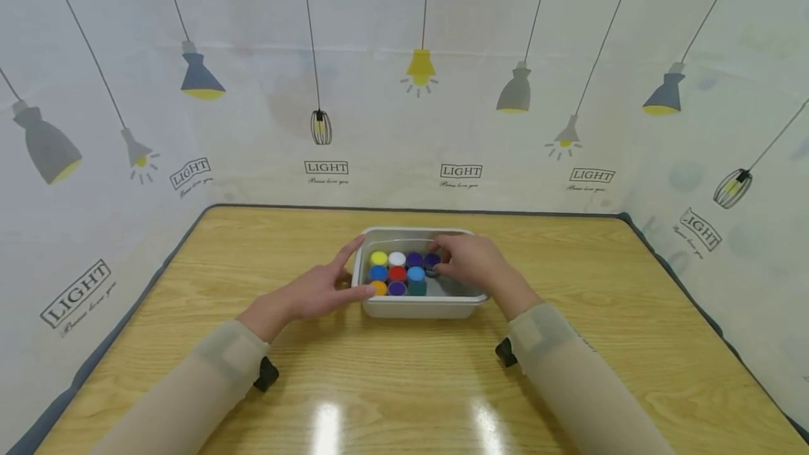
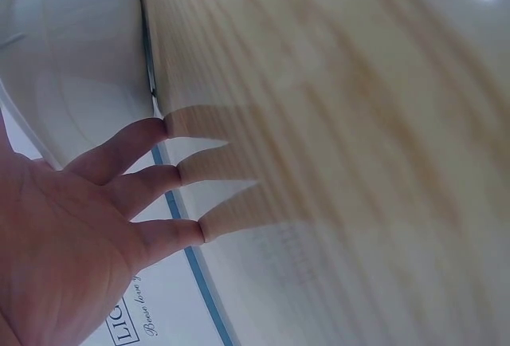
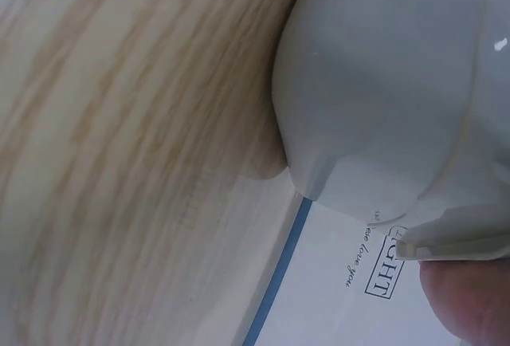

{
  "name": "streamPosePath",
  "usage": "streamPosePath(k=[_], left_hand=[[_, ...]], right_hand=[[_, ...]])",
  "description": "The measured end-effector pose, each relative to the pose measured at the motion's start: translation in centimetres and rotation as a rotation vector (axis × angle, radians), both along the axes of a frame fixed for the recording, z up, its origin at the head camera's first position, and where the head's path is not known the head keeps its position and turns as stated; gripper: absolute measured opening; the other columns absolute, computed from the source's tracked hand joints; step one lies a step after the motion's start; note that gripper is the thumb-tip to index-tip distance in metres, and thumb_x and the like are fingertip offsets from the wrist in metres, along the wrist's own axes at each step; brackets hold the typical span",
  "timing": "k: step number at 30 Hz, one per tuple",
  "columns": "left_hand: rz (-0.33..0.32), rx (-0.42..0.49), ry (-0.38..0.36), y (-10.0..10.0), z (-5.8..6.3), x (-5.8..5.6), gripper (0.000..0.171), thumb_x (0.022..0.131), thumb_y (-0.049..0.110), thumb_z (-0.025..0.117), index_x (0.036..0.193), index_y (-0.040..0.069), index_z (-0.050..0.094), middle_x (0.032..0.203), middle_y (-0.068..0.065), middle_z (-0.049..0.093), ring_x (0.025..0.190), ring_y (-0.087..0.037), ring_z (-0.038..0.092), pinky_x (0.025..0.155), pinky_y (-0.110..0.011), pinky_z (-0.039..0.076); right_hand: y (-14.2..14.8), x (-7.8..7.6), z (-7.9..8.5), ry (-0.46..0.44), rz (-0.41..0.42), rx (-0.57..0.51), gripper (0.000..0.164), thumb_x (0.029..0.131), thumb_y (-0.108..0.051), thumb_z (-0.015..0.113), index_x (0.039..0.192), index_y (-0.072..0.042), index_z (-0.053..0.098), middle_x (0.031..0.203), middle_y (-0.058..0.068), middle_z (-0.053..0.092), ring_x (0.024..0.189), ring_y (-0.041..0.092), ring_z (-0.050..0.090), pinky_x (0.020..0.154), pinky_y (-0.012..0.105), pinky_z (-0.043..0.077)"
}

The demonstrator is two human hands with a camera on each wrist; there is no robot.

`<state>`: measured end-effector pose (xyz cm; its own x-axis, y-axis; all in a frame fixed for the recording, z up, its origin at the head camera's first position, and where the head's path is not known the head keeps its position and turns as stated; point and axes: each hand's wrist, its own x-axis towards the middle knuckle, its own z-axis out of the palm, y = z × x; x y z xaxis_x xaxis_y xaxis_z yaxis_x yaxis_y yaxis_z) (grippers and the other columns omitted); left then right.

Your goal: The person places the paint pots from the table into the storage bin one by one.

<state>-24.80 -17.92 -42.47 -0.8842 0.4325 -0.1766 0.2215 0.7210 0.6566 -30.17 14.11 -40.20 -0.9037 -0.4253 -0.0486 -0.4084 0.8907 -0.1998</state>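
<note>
A white rectangular plastic bin (image 1: 417,309) holds several small paint jars with coloured lids, among them yellow (image 1: 379,258), white (image 1: 397,259), red (image 1: 397,274) and orange (image 1: 378,288). My right hand (image 1: 470,258) reaches in over the right side, thumb and fingers pinching a dark-lidded jar (image 1: 432,261) at the right end of the back row. At the left side of the bin is my left hand (image 1: 316,290), its index finger on the rim and its thumb by the orange lid. Three of its other fingers (image 2: 147,182) spread fairly straight in the left wrist view.
The bin stands on a wood-grain table (image 1: 392,371) with a dark edge. A pale backdrop (image 1: 379,34) printed with hanging lamps rises behind and at both sides. Inside the bin, bare floor (image 1: 451,288) shows at the front right.
</note>
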Motion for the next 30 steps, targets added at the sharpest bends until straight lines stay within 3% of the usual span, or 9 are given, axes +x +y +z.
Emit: streamPosePath(k=[12,18,23,26,30], left_hand=[[0.008,0.001,-0.004,-0.2,-0.1,-0.1,0.105,0.099,0.082,0.058,0.174,0.049,-0.007,0.161,-0.022,0.059,0.145,-0.048,0.059,0.119,-0.070,0.044],[0.017,0.003,-0.009,-0.1,-0.4,-0.2,0.106,0.097,0.083,0.058,0.174,0.050,-0.008,0.161,-0.021,0.059,0.145,-0.047,0.059,0.119,-0.069,0.045],[0.029,0.028,-0.036,0.0,-0.7,-0.2,0.106,0.096,0.083,0.060,0.173,0.054,-0.007,0.164,-0.019,0.057,0.149,-0.048,0.055,0.121,-0.071,0.042],[0.038,0.050,-0.045,-0.2,-0.7,0.0,0.107,0.098,0.083,0.058,0.174,0.049,-0.009,0.165,-0.019,0.055,0.152,-0.048,0.052,0.123,-0.071,0.039],[0.066,0.047,0.011,-0.8,-0.5,0.3,0.105,0.102,0.083,0.049,0.177,0.037,-0.008,0.170,-0.018,0.049,0.156,-0.048,0.047,0.127,-0.071,0.033]], right_hand=[[0.1,-0.2,-0.3,-0.015,0.014,-0.082,0.032,0.101,-0.030,0.082,0.131,-0.022,0.074,0.102,-0.004,0.076,0.087,0.015,0.066,0.083,0.038,0.058],[0.9,-0.1,-0.3,-0.009,0.026,-0.262,0.026,0.108,-0.030,0.072,0.131,-0.018,0.075,0.105,-0.001,0.075,0.091,0.018,0.065,0.084,0.039,0.058],[2.1,0.3,0.1,0.092,0.026,-0.377,0.029,0.111,-0.031,0.066,0.133,-0.013,0.075,0.115,0.003,0.075,0.106,0.022,0.068,0.097,0.045,0.059],[3.2,0.8,0.9,0.123,0.006,-0.378,0.039,0.112,-0.036,0.064,0.141,-0.010,0.071,0.127,0.008,0.073,0.120,0.029,0.068,0.106,0.052,0.056],[5.1,2.2,2.1,0.107,-0.010,-0.323,0.057,0.115,-0.049,0.054,0.157,-0.010,0.059,0.153,0.016,0.063,0.144,0.041,0.058,0.119,0.063,0.047]])
